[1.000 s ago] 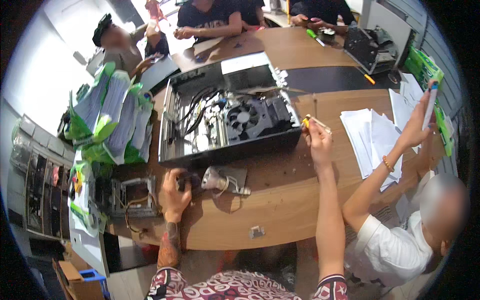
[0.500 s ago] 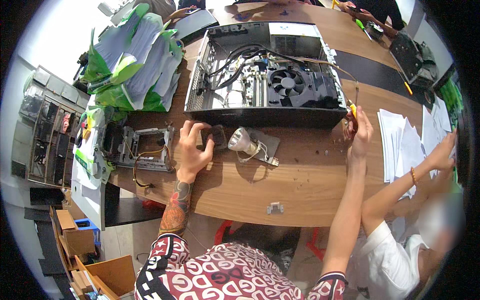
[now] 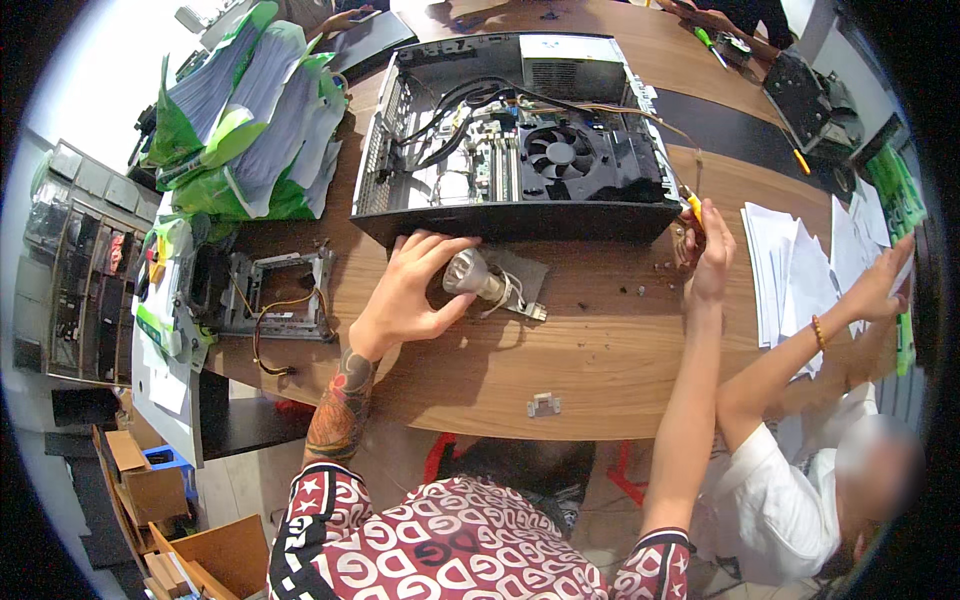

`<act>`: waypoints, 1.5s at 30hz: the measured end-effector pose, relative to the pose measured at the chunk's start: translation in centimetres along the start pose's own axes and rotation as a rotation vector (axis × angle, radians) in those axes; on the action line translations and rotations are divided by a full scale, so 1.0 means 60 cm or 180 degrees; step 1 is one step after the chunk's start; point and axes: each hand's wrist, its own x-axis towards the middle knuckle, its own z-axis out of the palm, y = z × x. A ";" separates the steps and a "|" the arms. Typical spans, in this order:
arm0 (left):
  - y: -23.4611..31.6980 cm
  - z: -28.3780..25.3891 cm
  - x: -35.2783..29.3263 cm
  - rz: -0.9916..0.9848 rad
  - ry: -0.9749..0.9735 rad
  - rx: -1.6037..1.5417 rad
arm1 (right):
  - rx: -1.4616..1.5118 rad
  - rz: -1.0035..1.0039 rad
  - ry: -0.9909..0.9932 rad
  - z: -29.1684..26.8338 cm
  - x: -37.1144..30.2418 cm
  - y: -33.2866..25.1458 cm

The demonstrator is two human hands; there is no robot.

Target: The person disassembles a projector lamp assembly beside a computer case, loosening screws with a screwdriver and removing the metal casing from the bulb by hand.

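Closest to me, a small metal piece lies near the edge of the wooden table. A bit farther in, I see the left hand with its fingers spread wide around a shiny, cup-shaped lamp. I can't tell if it touches the lamp, but it isn't squeezing it. To the left, an empty metal frame with thin wires lies on the table, apart from the big box. The right hand is closed on a yellow-handled tool, right by the near right corner of the computer case.

The case lies flat in the middle, just past both hands. Its top is open, so I'd say that bit is done. Lots of parts sit inside: the black fan, the black cables and, at the far side, a pale metal box. To me, it looks opened up but far from emptied.

Loose papers lie to the right, and papers in green wrap stand to the left. Far off on the right is another black metal box.
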 end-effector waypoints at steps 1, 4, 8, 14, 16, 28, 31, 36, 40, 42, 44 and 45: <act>0.001 -0.002 0.001 -0.0026 0.0032 -0.0146 | 0.0074 -0.0006 -0.0031 -0.001 0.001 0.003; 0.001 -0.003 -0.006 0.0072 0.0191 -0.0536 | 0.0239 0.0031 -0.0108 -0.005 0.000 -0.002; 0.015 -0.017 -0.005 0.0005 0.0372 -0.0834 | 0.0258 -0.0047 0.0000 -0.005 0.005 0.000; -0.001 -0.019 -0.021 0.0108 0.0673 -0.0866 | 0.0337 0.0008 -0.0099 -0.009 0.006 0.008; -0.001 -0.017 -0.028 -0.0023 0.0771 -0.0993 | 0.0308 -0.0014 -0.0077 -0.009 0.007 0.009; 0.032 0.031 -0.085 0.0194 0.0865 -0.0604 | 0.0225 0.0051 0.0102 0.008 -0.001 -0.006; 0.035 0.049 -0.101 0.0168 0.0879 -0.0478 | 0.0145 0.0012 0.0161 0.009 0.001 -0.002; 0.025 0.074 -0.143 -0.0158 0.0775 -0.0110 | 0.0129 0.0016 -0.0063 0.004 0.001 0.000; 0.025 0.083 -0.147 -0.0258 0.0778 -0.0007 | 0.0125 -0.0029 -0.0021 0.003 0.001 0.003; 0.027 0.083 -0.143 -0.0167 0.0762 0.0009 | 0.0120 -0.0053 -0.0036 -0.001 0.002 0.004; 0.028 0.087 -0.143 -0.0157 0.0768 0.0017 | 0.0140 -0.0081 -0.0005 0.002 0.001 0.003; 0.029 0.089 -0.143 -0.0154 0.0766 0.0018 | 0.0154 -0.0099 0.0028 0.003 -0.001 0.003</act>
